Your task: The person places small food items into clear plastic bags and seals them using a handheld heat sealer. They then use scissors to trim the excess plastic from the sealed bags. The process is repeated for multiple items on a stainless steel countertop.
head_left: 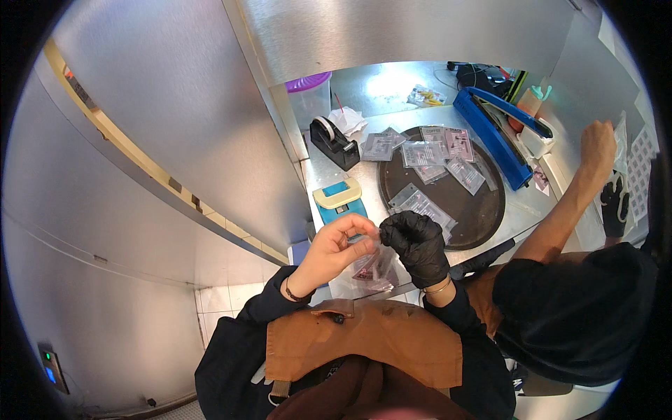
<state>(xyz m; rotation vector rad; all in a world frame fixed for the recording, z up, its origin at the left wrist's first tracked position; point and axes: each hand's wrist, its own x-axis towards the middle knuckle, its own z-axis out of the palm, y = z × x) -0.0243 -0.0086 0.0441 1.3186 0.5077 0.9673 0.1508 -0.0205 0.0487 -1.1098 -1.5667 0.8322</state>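
Note:
My bare left hand (336, 247) pinches the top of a clear plastic bag (386, 262) between thumb and fingers. Against it, my right hand (415, 244) in a black glove grips the same edge with curled fingers. Pink printed cards (365, 273) show through the hanging plastic, low in front of my apron. Just beyond my hands lies a stack of printed cards in clear sleeves (422, 207), on a round brown tray (391, 181). A blue and cream hole punch (338, 199) stands right past my left hand.
Several sleeved cards (422, 153) overlap at the tray's far side. A black tape dispenser (334, 144) stands left of it, a blue impulse sealer (493, 136) right. A co-worker's bare arm (564, 210) reaches over the right side. A steel panel (409, 37) overhangs the back.

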